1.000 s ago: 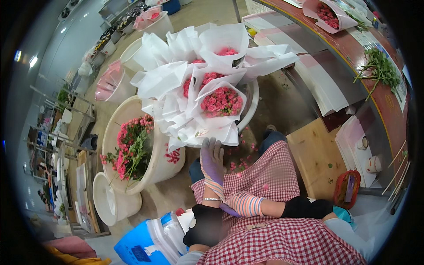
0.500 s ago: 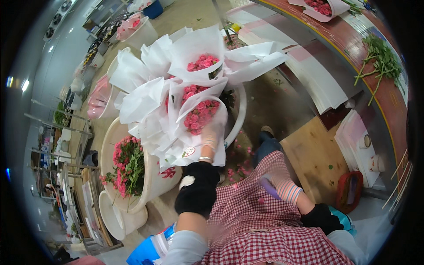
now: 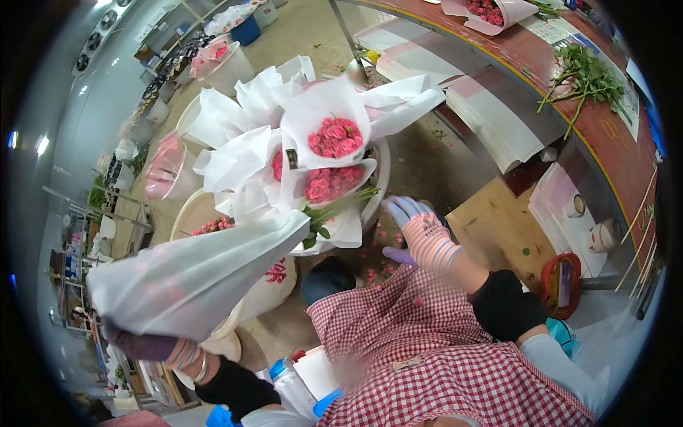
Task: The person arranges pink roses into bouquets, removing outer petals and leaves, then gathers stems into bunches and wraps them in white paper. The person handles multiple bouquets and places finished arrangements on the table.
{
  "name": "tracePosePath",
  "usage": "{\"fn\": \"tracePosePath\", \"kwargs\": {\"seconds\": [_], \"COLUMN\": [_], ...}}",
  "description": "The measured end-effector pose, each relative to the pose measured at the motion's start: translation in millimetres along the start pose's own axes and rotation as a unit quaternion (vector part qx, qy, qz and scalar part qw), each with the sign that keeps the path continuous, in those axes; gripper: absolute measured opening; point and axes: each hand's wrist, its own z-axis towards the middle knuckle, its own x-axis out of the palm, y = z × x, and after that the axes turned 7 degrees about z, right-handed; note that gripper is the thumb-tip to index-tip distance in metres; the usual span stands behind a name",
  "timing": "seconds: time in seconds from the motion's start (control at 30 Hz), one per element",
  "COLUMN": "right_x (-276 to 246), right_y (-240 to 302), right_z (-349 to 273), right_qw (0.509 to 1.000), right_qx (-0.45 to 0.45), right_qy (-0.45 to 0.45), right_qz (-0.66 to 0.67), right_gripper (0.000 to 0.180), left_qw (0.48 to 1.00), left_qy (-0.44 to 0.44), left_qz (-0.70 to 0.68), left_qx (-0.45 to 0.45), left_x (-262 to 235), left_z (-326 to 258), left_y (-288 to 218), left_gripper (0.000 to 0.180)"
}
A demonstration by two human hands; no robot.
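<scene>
A bouquet of pink roses in white wrap (image 3: 206, 274) lies tilted across the front left, its flowers showing faintly through the wrap. Its bare green stems (image 3: 341, 208) point to the right. My left hand (image 3: 146, 346), in a purple and striped glove, grips the bouquet at its wide end, with the fingers partly hidden by the wrap. My right hand (image 3: 423, 231), gloved too, is open with nothing in it, fingers stretched toward the stem ends but apart from them. Behind, several wrapped bouquets with pink roses (image 3: 334, 137) stand upright in a white tub (image 3: 385, 174).
Another white tub (image 3: 183, 215) holds loose pink roses at left. On the right, a red-brown table (image 3: 605, 153) carries cut greenery (image 3: 587, 80) and a wrapped bouquet (image 3: 487, 13). Stacked paper sheets (image 3: 498, 117) lie beneath it. A red basket (image 3: 560, 285) stands near my right arm.
My left hand has drawn one wrapped bouquet out of the group and swung it left and toward me, laying it on its side. My right hand has risen toward its stems.
</scene>
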Motion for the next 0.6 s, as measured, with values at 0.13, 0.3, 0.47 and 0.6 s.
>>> {"fn": "tracePosePath", "kwargs": {"seconds": [0.13,0.3,0.47,0.6], "right_x": [-3.9,-1.0,19.9,74.2], "right_y": [34.1,55.6,52.7,31.5], "right_z": [15.8,36.8,0.1,-62.9], "right_qw": [0.994,0.979,0.902,0.817], "right_qx": [-0.077,-0.122,-0.133,0.041], "right_qy": [0.026,0.144,0.383,0.370], "right_qz": [-0.078,-0.081,0.148,0.439], "right_gripper": [0.097,0.081,0.061,0.045], "left_qw": [0.980,0.989,0.973,0.969], "left_qy": [-0.007,-0.072,-0.025,0.058], "left_qz": [0.045,0.117,0.103,0.105], "left_qx": [0.191,-0.052,-0.207,-0.217], "left_x": [-140.7,-251.8,-251.2,-188.8], "left_z": [100.0,58.7,34.6,55.3], "left_y": [17.6,24.9,96.0,117.9], "left_gripper": [0.043,0.042,0.042,0.043]}}
